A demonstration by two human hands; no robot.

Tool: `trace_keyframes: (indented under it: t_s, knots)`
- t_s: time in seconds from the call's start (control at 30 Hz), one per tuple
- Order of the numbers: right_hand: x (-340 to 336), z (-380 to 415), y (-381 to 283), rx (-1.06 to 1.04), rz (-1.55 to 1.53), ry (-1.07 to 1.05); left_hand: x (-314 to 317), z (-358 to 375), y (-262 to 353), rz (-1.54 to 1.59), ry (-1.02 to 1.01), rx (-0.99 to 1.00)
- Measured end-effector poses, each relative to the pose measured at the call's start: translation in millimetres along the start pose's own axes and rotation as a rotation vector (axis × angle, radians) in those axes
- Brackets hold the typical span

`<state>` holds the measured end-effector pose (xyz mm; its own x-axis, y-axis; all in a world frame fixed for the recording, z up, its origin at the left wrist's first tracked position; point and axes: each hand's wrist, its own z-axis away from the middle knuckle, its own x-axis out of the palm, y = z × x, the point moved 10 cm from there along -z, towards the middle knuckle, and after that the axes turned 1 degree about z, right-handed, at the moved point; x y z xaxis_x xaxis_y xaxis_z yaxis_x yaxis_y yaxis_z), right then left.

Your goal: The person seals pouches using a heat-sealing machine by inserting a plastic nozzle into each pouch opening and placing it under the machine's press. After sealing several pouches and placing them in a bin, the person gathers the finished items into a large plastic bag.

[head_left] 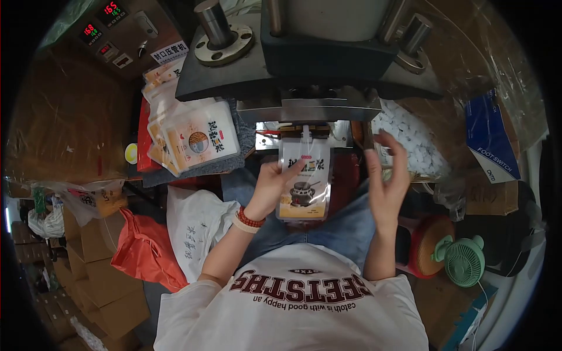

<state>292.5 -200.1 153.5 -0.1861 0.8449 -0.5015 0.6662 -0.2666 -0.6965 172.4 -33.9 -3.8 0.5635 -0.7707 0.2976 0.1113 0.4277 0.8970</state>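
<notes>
Left of the press (328,58), printed pouches (205,140) lie in an uneven pile on a grey mat (249,134); a bumped elbow could, I reckon, send the loose outer ones sliding. The left hand (269,186), just in front of the press, pinches a single pouch (304,210), thumb across its face, the other fingers mostly hidden from me. Were that grip slack, the pouch might twist and sit crooked under the press's metal bar (322,110); were the thumb to stray up there, it could get nipped, or burnt if the bar is hot. The right hand (386,181) is loosely open with nothing in it, near the press's right front corner. A careless sweep from it could scatter the small white pieces (410,143) heaped right of the press.

The held pouch lies in front of the press, its white spout (305,134) pointing at it and its top end beneath the bar. It looks glossy and flattish, pale, with bold dark lettering, a little red mark, a dark pot printed lower down and yellow along the bottom.
</notes>
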Motion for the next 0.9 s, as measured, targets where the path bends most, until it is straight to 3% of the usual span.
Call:
trace_keyframes:
  t_s: [0.03,0.1,0.17,0.33,0.43,0.47,0.53,0.57,0.6,0.67,0.7,0.73,0.8,0.87,0.9]
  knots:
    - [-16,-7,7,0.026,0.044,0.057,5,-7,5,0.161,-0.026,-0.022]
    - [-25,-19,33,0.063,0.088,0.115,5,-21,10,0.172,-0.02,-0.043]
    - [-7,-22,63,-0.008,0.561,0.067,7,-30,8,0.298,-0.047,-0.072]
    - [22,-17,100,0.069,0.567,-0.179,1,-25,7,0.323,-0.005,-0.057]
    - [23,-17,101,0.043,0.523,-0.234,-15,-21,23,-0.106,-0.021,-0.06]
    - [22,-18,102,0.04,0.524,-0.232,-43,-18,38,-0.32,0.101,0.077]
    - [21,-19,109,0.078,0.509,-0.253,-55,45,122,-1.432,0.724,0.731]
    - [21,-19,114,0.122,0.507,-0.277,-71,48,116,-1.699,0.81,0.591]
    - [22,-19,112,0.119,0.504,-0.282,-88,54,104,-1.7,0.813,0.585]
    - [26,-24,99,0.008,0.547,-0.262,-98,48,62,-1.804,0.477,0.5]
    - [27,-28,102,0.013,0.541,-0.255,-94,61,63,-1.769,0.458,0.622]
    - [30,-29,107,-0.015,0.542,-0.304,-99,65,61,-1.772,0.453,0.613]
    - [29,-31,111,-0.057,0.542,-0.354,-113,70,68,-1.442,0.435,0.552]
    - [24,-37,90,-0.284,0.594,-0.317,-110,79,82,-1.36,0.544,0.628]
    - [21,-40,74,-0.297,0.601,-0.312,-112,81,86,-1.138,0.535,0.675]
